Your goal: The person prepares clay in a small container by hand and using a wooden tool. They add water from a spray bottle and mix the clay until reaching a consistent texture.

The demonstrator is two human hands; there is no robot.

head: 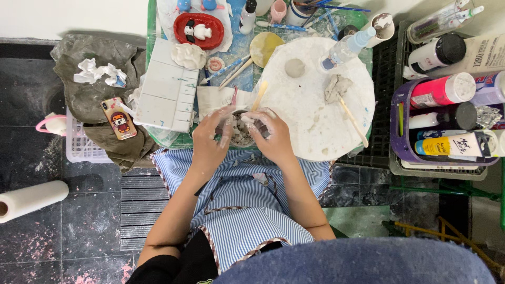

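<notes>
Both my hands hold a small grey clay cup (241,131) over my striped apron at the table's near edge. My left hand (209,141) cups its left side, fingers smeared with wet clay. On the right side, my right hand (271,135) pinches the rim while also gripping a wooden stick (259,95) that points up and away. Just beyond stands a round white board (315,121) with a small clay ball (294,67), a clay lump (335,87) and a second wooden tool (353,122).
A white palette (165,89) and a phone (119,118) lie to the left, a red tray with figurines (198,29) behind. A spray bottle (347,47) stands on the board. Paint bottles fill a purple basket (400,142) at right. A paper roll (31,199) lies on the floor.
</notes>
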